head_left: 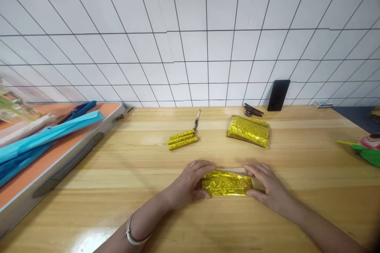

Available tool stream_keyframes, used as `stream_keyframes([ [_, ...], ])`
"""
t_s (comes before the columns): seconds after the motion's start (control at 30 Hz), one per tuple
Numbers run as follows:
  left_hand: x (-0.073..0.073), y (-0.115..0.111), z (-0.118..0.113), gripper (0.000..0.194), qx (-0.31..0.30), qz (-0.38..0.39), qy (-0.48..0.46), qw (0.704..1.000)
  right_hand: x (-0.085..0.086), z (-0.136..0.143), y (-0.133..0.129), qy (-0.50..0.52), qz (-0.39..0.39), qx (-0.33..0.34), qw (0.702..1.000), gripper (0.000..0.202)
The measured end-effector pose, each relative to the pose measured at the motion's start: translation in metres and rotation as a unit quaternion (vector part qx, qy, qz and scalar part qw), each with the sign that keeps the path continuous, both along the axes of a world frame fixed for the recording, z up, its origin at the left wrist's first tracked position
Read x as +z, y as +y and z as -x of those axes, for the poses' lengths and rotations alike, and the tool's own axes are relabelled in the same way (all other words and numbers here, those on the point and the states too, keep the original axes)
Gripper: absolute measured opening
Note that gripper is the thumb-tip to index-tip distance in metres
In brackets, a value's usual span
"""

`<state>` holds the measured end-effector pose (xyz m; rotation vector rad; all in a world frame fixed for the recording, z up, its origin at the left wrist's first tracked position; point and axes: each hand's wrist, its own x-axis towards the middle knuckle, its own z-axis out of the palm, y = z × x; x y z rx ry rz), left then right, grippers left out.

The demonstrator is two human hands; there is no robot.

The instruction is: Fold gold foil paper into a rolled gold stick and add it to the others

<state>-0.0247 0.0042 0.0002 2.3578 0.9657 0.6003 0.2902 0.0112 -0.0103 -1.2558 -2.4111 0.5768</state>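
Observation:
A shiny gold foil sheet (227, 185) lies on the wooden table, with a thin stick (230, 169) along its far edge. My left hand (192, 180) grips the sheet's left end, thumb at the near edge and fingers at the far edge. At the right end, my right hand (265, 185) holds the sheet the same way, its fingertips by the stick's end. Beyond them sit several narrow gold rolls (182, 139) side by side, touching a pen (197, 119). A stack of gold foil sheets (248, 130) rests farther right.
A dark hair clip (253, 110) lies behind the stack. A black phone (278, 95) leans on the tiled wall. Blue rolled material (50, 136) lies on an orange-topped case (62, 160) at left. A green and pink item (368, 150) is at the right edge.

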Motion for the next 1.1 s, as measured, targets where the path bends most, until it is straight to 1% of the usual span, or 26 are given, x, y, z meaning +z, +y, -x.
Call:
stream_keyframes([
  [0.23,0.001,-0.001,-0.001,0.068,-0.002,-0.002,-0.014,1.0,-0.004,-0.003,0.003,0.008,-0.004,0.022,1.0,0.053],
  [0.33,0.001,-0.001,-0.001,0.069,-0.004,-0.005,-0.022,1.0,-0.002,-0.002,0.002,0.004,-0.008,0.028,1.0,0.052],
  [0.5,0.002,-0.001,-0.002,0.071,-0.003,-0.001,-0.023,1.0,0.002,0.0,-0.001,0.007,-0.015,0.019,1.0,0.052],
  [0.6,0.004,-0.002,-0.003,0.072,0.007,-0.007,-0.018,1.0,0.003,0.002,-0.004,0.012,-0.04,0.022,0.999,0.05],
  [0.7,0.005,-0.004,-0.006,0.074,0.02,-0.019,-0.009,1.0,0.005,0.003,-0.006,0.027,-0.077,0.027,0.996,0.041],
  [0.8,0.008,-0.006,-0.009,0.072,0.031,-0.042,-0.002,0.999,0.009,0.003,-0.006,0.057,-0.116,0.066,0.989,0.019],
  [0.87,0.009,-0.007,-0.011,0.064,0.04,-0.064,0.0,0.997,0.012,0.002,-0.005,0.069,-0.145,0.103,0.982,0.017],
  [0.93,0.01,-0.008,-0.013,0.046,0.05,-0.083,-0.001,0.995,0.014,0.001,-0.004,0.069,-0.171,0.126,0.975,0.02],
  [1.0,0.01,-0.009,-0.013,0.027,0.053,-0.105,-0.008,0.993,0.015,0.0,-0.004,0.062,-0.199,0.13,0.969,0.02],
  [1.03,0.009,-0.009,-0.013,0.021,0.05,-0.116,-0.011,0.992,0.016,0.0,-0.005,0.055,-0.213,0.129,0.967,0.019],
  [1.1,0.009,-0.009,-0.012,0.018,0.039,-0.134,-0.012,0.99,0.016,0.001,-0.005,0.036,-0.238,0.126,0.962,0.019],
])
